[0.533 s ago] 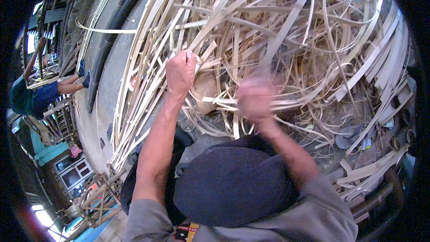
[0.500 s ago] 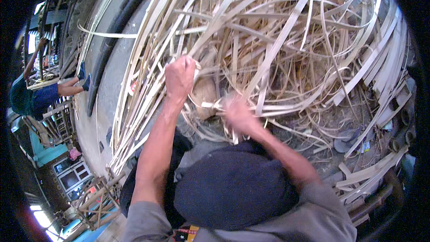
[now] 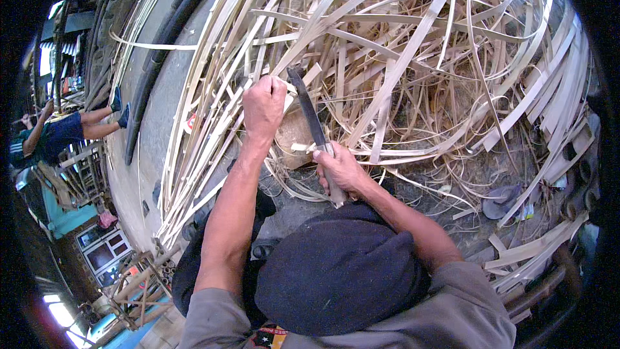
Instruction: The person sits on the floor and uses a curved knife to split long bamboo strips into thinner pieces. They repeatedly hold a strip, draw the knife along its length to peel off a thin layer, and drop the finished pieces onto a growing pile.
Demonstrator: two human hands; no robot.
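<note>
While right grip (image 3: pixel 341 171) holds knife (image 3: pixel 311 116), left grip (image 3: pixel 265 106) clenches strip (image 3: pixel 292 53), tangle (image 3: pixel 445 84) beyond

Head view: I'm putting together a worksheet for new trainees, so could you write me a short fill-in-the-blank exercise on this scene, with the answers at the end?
1. The right hand holds a knife by its ____.
2. The left hand is clenched into a ____.
3. In the picture, the knife's blade stands to the ____ of the left hand.
4. A curved pale strip crosses a long tube that is ____ in colour.

Missing words: handle; fist; right; black.
</note>
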